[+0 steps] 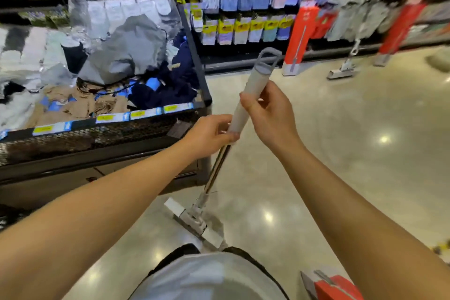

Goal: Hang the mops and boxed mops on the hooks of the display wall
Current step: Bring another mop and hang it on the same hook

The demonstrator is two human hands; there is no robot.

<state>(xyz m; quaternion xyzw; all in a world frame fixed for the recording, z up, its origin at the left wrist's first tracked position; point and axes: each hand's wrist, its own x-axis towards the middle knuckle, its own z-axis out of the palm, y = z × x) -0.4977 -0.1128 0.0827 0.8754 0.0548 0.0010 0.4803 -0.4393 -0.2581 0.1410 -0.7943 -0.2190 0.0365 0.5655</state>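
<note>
A shop aisle with a polished floor (341,153) and blurred hanging stock behind. Both hands, left hand (209,137) low and right hand (270,114) higher, curl tight around the mop (248,95) handle's white sleeve (head near the floor). It is probably light, stiff and top-steady; hang it by its grey loop.

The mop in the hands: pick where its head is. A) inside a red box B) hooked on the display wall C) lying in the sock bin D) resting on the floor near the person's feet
D: the mop, gripped on its pale handle by the left hand and right hand, slants down to its head on the glossy floor.
</note>
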